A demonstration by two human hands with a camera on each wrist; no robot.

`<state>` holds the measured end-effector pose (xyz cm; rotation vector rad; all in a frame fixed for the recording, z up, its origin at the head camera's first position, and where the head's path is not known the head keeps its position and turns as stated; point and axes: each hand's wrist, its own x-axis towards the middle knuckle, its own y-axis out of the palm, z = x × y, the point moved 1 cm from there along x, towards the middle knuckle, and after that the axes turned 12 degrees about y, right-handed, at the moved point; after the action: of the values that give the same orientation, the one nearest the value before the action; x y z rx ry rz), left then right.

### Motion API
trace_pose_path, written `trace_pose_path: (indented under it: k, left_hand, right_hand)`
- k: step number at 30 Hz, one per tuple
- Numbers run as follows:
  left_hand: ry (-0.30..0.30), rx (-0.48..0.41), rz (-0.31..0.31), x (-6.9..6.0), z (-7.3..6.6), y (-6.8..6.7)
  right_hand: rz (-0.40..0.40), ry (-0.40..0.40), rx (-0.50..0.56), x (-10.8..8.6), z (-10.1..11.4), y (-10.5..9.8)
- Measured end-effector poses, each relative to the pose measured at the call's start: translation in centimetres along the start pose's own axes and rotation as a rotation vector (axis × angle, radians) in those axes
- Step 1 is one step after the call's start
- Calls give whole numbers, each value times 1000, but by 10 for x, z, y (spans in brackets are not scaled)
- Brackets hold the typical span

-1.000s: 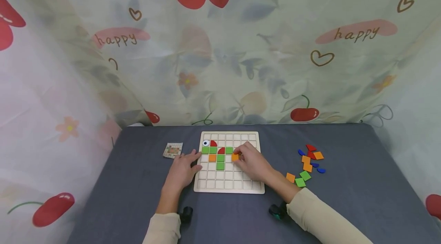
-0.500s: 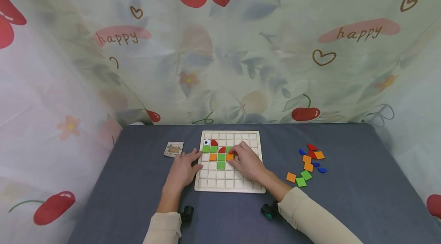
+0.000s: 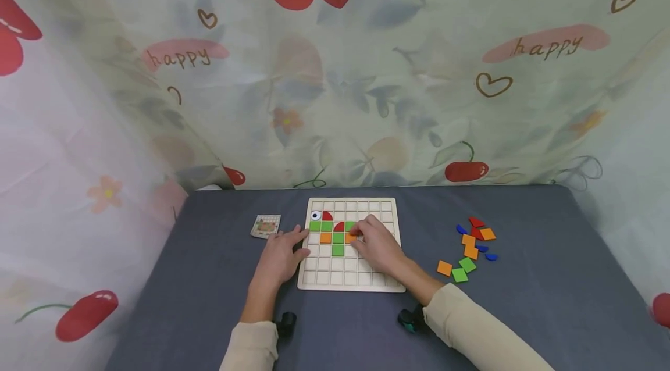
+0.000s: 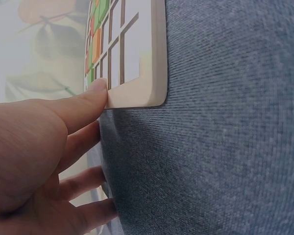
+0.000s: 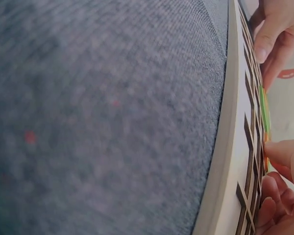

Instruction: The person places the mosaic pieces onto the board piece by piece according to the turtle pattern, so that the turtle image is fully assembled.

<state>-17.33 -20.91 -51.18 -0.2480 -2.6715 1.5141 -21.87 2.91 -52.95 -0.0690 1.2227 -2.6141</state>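
A pale wooden grid board (image 3: 345, 278) lies on the table. Its upper left holds an eye tile (image 3: 316, 216), red quarter-round pieces (image 3: 339, 226), green squares (image 3: 338, 250) and an orange square (image 3: 325, 238). My right hand (image 3: 379, 248) pinches another orange square tile (image 3: 350, 238) at a cell right of the green column. The fingertips partly cover that tile and the green square (image 3: 350, 225) above it. My left hand (image 3: 280, 254) steadies the board's left edge. In the left wrist view, its thumb (image 4: 90, 100) rests on the rim, other fingers loosely extended.
A small printed card (image 3: 265, 225) lies beyond my left hand. Right of the board are loose pieces: orange squares (image 3: 444, 268), green squares (image 3: 459, 275), red pieces (image 3: 476, 222) and blue pieces (image 3: 491, 257). A patterned cloth (image 3: 335, 97) hangs behind the table.
My right hand has moved slightly left with the orange square tile, bringing it up beside the green column. The left hand stays at the board's edge.
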Motion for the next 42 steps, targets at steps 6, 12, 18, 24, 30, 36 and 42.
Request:
trace_pose_path:
  k: [6,12,18,24,30,36,42]
  left_hand:
    - [3,9,2,1,0,1]
    - [1,7,5,0,0,1]
    - [-2,10,1,1,0,1]
    - [11,12,6,2,-2,1]
    - [17,7,10,0,-2,1]
    - [-3,-2,-7,0,-2,1]
    - [-12,-3,2,2,-4,1]
  right_hand:
    - [-17,-12,-6,-1,-1,1]
    - [-68,-115,-126,-10,4,-5]
    - [-194,-209,-358,-18,3,-13]
    - [-168,-164,-477,-25,-5,-21]
    - [-108,-127,-507,-30,-18,-27]
    - [-111,-104,-516,-35,-34,-33]
    - [-121,-56,-513,-43,-54,-45]
